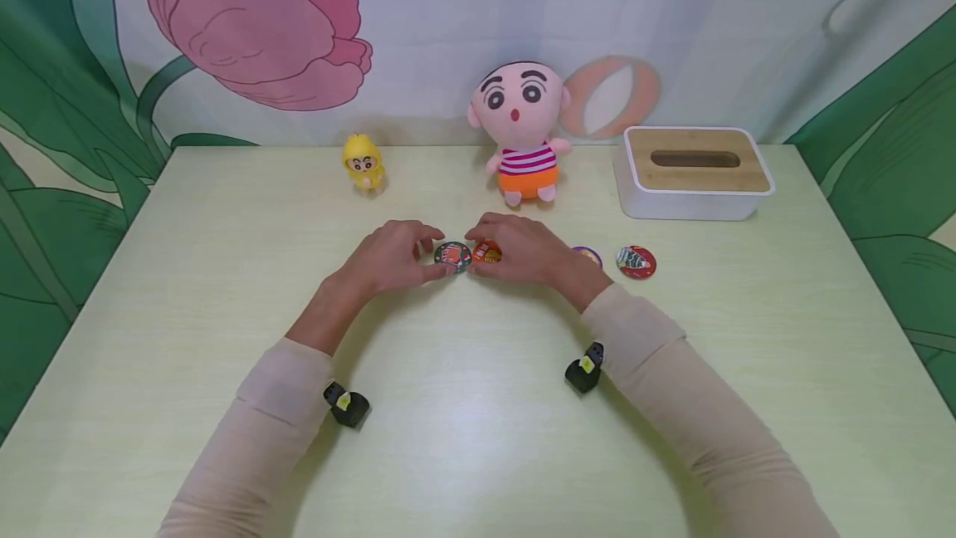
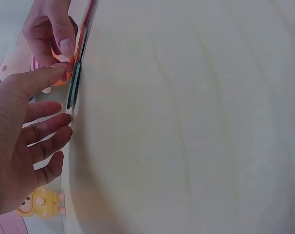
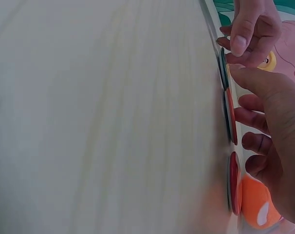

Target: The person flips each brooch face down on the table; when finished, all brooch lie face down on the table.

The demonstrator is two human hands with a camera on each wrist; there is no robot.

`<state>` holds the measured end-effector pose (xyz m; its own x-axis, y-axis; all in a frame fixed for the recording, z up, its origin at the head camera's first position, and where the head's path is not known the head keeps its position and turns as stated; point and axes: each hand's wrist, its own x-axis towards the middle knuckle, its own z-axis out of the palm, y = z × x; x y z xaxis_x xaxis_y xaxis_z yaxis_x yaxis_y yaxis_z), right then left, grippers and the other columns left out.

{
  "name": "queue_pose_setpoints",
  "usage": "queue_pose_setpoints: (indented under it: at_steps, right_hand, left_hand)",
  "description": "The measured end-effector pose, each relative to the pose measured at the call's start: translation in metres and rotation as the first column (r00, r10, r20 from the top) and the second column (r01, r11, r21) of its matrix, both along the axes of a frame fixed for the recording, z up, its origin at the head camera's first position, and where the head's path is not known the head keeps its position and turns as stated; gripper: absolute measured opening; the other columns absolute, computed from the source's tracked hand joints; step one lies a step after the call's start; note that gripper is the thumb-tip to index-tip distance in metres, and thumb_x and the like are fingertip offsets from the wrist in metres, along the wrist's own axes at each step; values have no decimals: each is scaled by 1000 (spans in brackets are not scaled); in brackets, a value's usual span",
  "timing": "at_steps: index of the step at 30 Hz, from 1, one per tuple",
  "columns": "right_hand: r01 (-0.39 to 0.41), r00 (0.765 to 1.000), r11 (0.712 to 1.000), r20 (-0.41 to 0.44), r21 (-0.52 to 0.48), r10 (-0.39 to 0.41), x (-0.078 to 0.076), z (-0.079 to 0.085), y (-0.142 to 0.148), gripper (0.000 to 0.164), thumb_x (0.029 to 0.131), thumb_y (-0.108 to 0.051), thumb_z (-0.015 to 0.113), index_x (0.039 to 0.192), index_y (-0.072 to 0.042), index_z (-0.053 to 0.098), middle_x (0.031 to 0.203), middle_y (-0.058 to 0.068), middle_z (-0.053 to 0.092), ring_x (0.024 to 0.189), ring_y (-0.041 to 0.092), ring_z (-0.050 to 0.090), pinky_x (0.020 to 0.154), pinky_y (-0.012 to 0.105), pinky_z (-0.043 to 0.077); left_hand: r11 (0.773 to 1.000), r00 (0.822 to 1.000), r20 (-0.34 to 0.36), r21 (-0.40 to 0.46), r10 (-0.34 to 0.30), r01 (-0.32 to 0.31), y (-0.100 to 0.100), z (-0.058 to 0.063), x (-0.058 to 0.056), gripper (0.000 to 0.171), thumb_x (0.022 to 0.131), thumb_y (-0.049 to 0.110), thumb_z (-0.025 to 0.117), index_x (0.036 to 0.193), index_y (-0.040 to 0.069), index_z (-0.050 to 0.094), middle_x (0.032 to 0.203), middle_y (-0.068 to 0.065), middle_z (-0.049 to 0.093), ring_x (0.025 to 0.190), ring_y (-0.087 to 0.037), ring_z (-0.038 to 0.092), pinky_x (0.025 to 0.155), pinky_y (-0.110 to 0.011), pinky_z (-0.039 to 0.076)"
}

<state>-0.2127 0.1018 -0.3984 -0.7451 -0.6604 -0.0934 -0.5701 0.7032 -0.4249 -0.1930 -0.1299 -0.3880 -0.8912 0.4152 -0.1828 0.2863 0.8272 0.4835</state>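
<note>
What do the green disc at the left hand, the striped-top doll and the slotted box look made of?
Green disc: thin, smooth, printed face; perhaps metal or plastic, can't tell which.
Striped-top doll: matte, probably plush fabric, given its rounded, stuffed shape.
Slotted box: smooth white sides, likely plastic; tan lid, likely wood, from its colour.

Left arm in a pale beige cloth sleeve (image 1: 257,430): angled forward and inward | bare left hand (image 1: 392,254): thumb extended, fingers gently bent, spread | right arm in a pale beige cloth sleeve (image 1: 695,388): angled forward and inward | bare right hand (image 1: 523,247): thumb extended, fingers bent | fingertips near, hands facing each other
</note>
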Motion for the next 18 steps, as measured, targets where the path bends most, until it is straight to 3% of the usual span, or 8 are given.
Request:
queue_pose_setpoints:
  at_steps: [18]
  right_hand:
    - [-13, 1000, 1000, -14, 8, 14, 0, -1, -11, 46, 94, -38, 71, 131, -12, 68, 121, 2, 63, 102, 17, 61, 88, 34, 54]
  left_hand:
    - [1000, 1000, -28, -4, -14, 14, 2, -5, -2, 50, 87, 39, 77, 128, 10, 71, 107, -7, 72, 81, -20, 57, 68, -29, 43]
